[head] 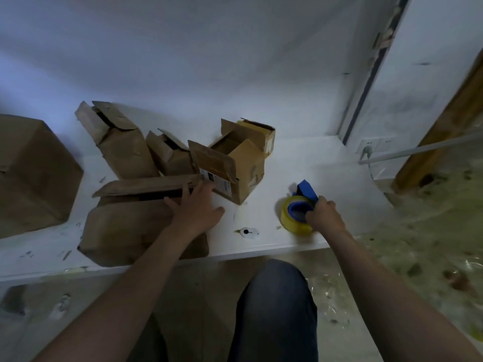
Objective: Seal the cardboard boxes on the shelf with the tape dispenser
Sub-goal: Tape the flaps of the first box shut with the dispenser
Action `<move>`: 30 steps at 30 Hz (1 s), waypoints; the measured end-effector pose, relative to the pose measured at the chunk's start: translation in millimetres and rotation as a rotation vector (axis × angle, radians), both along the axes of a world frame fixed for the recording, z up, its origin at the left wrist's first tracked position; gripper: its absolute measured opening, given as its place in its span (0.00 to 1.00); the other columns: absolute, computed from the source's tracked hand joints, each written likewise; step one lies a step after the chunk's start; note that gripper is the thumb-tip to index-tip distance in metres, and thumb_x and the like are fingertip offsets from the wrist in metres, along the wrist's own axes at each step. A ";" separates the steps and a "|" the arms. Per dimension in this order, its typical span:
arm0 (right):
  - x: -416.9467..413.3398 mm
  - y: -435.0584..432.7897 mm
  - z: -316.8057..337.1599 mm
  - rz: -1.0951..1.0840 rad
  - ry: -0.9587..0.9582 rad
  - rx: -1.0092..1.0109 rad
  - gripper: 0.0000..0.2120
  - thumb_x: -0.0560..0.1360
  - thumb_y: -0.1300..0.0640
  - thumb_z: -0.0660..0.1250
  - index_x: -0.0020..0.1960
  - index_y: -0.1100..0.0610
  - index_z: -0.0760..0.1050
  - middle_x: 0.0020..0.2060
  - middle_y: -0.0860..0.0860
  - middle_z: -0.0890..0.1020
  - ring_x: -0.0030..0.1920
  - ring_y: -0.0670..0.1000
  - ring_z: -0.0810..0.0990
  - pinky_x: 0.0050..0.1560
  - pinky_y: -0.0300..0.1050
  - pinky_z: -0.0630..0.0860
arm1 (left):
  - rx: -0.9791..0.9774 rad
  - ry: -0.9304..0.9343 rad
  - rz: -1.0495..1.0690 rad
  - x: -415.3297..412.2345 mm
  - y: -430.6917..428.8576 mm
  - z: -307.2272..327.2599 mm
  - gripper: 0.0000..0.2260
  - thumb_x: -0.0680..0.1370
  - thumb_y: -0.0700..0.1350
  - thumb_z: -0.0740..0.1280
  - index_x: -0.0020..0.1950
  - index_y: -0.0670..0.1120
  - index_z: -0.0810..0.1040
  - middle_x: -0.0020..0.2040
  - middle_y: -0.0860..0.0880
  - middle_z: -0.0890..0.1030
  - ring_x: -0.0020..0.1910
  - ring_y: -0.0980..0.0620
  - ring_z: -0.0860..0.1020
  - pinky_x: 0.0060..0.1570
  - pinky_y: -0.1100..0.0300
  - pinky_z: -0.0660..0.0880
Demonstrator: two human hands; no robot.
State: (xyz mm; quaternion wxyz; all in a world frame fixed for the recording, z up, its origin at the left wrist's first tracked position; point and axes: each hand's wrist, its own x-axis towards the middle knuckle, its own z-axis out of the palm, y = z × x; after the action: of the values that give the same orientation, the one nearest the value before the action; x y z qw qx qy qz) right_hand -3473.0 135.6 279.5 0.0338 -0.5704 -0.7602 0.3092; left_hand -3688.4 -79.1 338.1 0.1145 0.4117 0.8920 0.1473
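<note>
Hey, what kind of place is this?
Likely a room under renovation, used for storage: stained plastic sheeting lies underfoot, worn cardboard boxes sit on a marked white shelf, and a wall socket is nearby.

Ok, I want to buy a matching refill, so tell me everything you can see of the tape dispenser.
The tape dispenser looks like blue plastic, with a blue hub carrying a yellowish tape roll. It rests on the white shelf near its front edge. The right hand grips it from the right.
</note>
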 end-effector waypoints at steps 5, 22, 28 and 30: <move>2.2 9.2 -17.9 -0.030 0.171 -0.001 0.24 0.76 0.58 0.71 0.67 0.62 0.67 0.60 0.62 0.77 0.58 0.65 0.77 0.53 0.53 0.72 | -0.081 -0.006 0.048 8.3 2.4 -7.5 0.29 0.78 0.54 0.65 0.78 0.56 0.60 0.82 0.54 0.51 0.80 0.42 0.41 0.69 0.23 0.41; -67.4 -41.1 75.6 0.276 0.655 0.391 0.28 0.72 0.66 0.71 0.69 0.51 0.73 0.61 0.48 0.80 0.56 0.48 0.78 0.57 0.41 0.75 | 0.439 -0.301 0.071 -23.6 -17.6 62.2 0.08 0.81 0.51 0.66 0.57 0.56 0.82 0.57 0.56 0.81 0.55 0.58 0.78 0.54 0.60 0.74; -141.4 -96.8 108.1 0.474 0.686 0.431 0.27 0.72 0.66 0.72 0.68 0.51 0.73 0.58 0.45 0.79 0.55 0.44 0.76 0.56 0.37 0.75 | 0.628 -0.605 0.276 -70.5 -53.1 90.9 0.11 0.82 0.53 0.65 0.46 0.50 0.83 0.43 0.52 0.84 0.42 0.53 0.81 0.40 0.61 0.75; -161.5 -111.9 113.9 0.546 0.639 0.446 0.27 0.72 0.65 0.73 0.68 0.51 0.74 0.57 0.44 0.79 0.53 0.41 0.74 0.52 0.26 0.69 | 0.611 -0.675 0.313 -89.3 -64.8 97.0 0.14 0.82 0.54 0.63 0.45 0.49 0.83 0.40 0.51 0.82 0.39 0.53 0.80 0.42 0.57 0.73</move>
State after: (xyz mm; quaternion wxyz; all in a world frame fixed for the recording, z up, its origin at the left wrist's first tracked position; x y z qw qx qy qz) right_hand -3634.6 23.7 393.5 0.3053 -0.2050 -0.8816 0.2960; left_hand -3777.8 -143.9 435.1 0.2479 0.2163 0.7723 0.5434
